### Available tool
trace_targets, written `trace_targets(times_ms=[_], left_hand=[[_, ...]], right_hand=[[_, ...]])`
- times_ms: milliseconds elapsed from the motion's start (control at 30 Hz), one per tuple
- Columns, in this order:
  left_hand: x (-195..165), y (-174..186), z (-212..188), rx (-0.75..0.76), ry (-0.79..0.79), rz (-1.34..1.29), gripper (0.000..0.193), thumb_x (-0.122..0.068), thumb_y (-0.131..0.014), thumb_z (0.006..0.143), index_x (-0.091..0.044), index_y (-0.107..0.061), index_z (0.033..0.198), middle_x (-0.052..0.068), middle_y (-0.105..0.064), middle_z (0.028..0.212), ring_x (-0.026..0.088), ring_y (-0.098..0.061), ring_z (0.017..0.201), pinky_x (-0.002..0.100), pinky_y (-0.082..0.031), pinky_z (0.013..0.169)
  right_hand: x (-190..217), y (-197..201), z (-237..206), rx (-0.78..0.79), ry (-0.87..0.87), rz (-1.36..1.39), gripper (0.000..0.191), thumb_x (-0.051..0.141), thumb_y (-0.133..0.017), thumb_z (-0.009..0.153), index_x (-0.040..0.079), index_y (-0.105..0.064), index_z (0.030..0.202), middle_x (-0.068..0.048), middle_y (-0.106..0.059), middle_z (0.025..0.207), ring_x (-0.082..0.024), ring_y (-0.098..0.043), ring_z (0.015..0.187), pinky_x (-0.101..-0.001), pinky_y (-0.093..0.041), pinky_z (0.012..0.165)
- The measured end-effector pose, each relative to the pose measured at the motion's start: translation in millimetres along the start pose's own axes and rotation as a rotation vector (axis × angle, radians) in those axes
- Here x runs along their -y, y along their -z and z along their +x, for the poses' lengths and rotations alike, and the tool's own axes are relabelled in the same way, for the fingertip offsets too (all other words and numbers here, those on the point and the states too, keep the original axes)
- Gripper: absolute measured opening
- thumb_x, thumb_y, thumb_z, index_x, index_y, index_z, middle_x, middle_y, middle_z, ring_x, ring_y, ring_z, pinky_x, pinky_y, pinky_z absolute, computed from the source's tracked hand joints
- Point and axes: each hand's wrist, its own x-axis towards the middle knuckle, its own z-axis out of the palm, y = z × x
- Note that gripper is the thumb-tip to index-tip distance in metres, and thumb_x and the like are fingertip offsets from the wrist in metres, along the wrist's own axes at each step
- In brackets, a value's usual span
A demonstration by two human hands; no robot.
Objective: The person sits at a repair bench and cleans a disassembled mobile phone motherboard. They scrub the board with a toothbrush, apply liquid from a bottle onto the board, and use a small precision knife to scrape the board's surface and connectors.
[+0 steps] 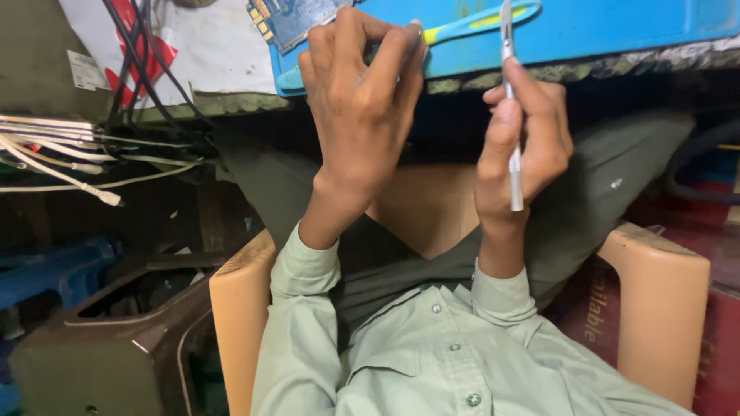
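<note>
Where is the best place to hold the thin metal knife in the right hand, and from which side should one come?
Probably the plain grey handle of the thin metal knife, taken from the side near its lower end, below the right hand. The pointed blade is at the top, so fingers should stay away from there.

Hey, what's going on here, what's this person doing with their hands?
A person sits in a tan plastic chair at a blue work mat. The left hand grips a blue and yellow toothbrush-like tool at the mat's edge, near a blue circuit board. The right hand holds a thin silver craft knife upright, blade up. White cables hang at one side.
</note>
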Motion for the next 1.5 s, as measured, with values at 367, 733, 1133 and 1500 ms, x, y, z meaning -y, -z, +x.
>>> trace_targets(times_ms=[367,733,1133,1500], left_hand=[[-1.8,-3.2,0.1,-0.003,0.024,-0.027,0.017,-0.012,-0.080,0.102,-0.012,-0.068,0.115,0.001,-0.056,0.107,0.022,-0.051,0.099,0.038,-0.038,0.084],[2.7,-3.0,1.7,0.006,0.005,-0.006,0.015,-0.014,-0.080,0.103,-0.012,-0.069,0.114,0.001,-0.057,0.109,0.023,-0.053,0.099,0.039,-0.038,0.083],[5.9,-6.7,-6.5,-0.026,0.004,0.015,0.024,-0.014,-0.078,0.100,-0.013,-0.063,0.118,0.002,-0.057,0.115,0.022,-0.054,0.105,0.038,-0.038,0.089],[3.7,-8.1,-7.7,-0.069,0.005,0.011,0.022,-0.014,-0.078,0.100,-0.011,-0.061,0.113,0.001,-0.057,0.114,0.021,-0.055,0.104,0.038,-0.036,0.089]], right_hand=[[-25.4,9.3,-7.8,-0.080,-0.120,0.066,0.028,0.013,-0.054,0.121,-0.005,-0.054,0.142,-0.012,-0.064,0.103,-0.014,-0.061,0.085,-0.0251,-0.049,0.078],[-18.0,-4.9,-12.8,-0.122,-0.030,-0.025,0.018,0.009,-0.059,0.115,-0.005,-0.057,0.125,-0.011,-0.059,0.100,-0.015,-0.058,0.080,-0.0254,-0.049,0.074],[-23.4,3.2,-12.6,-0.158,0.030,0.102,0.023,0.009,-0.062,0.113,-0.006,-0.064,0.131,-0.012,-0.057,0.112,-0.015,-0.061,0.081,-0.0254,-0.053,0.073],[-17.4,4.1,-8.1,-0.091,0.024,0.067,0.021,0.011,-0.066,0.113,-0.007,-0.067,0.125,-0.020,-0.069,0.109,-0.023,-0.073,0.086,-0.0314,-0.064,0.078]])
